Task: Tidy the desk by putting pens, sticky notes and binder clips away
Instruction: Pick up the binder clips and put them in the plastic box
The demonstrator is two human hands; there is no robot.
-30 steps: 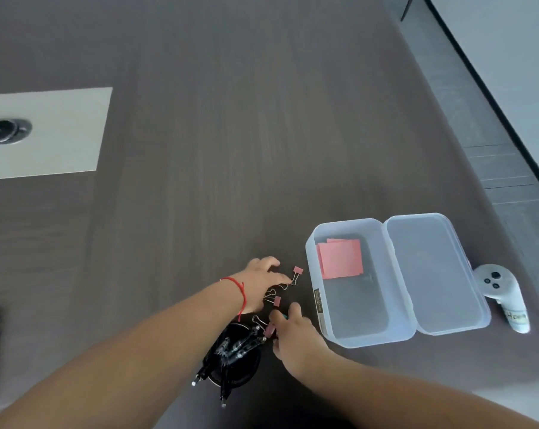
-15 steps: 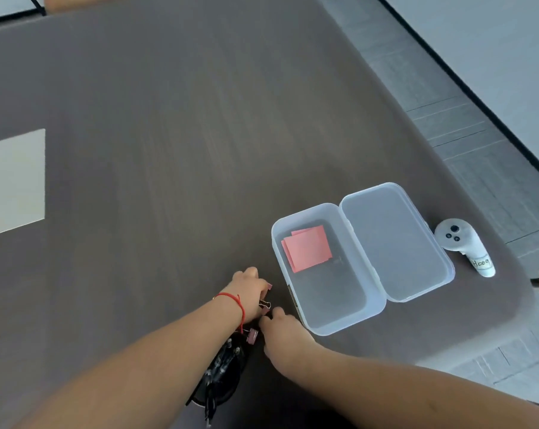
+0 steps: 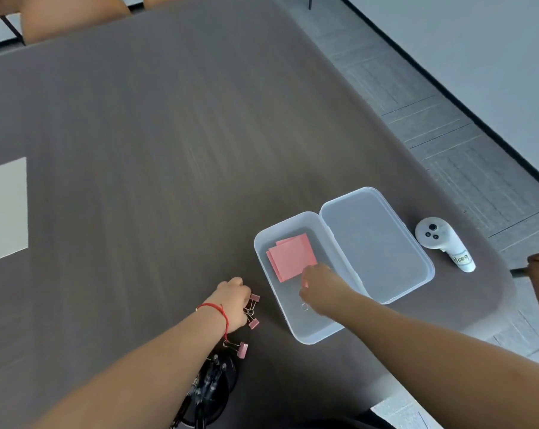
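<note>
Over the clear box holding pink sticky notes, the right hand pinches a binder clip, while the left hand grips two pink clips on the tabletop.

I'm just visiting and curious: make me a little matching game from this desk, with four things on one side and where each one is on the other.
Things:
1. sticky notes
2. pen cup
3. white controller
4. loose binder clip

Places:
A. on the desk, right of the box lid
B. inside the clear box
C. under the left forearm, near the desk edge
D. on the desk, just below the left hand

Pairs: 1-B, 2-C, 3-A, 4-D
</note>
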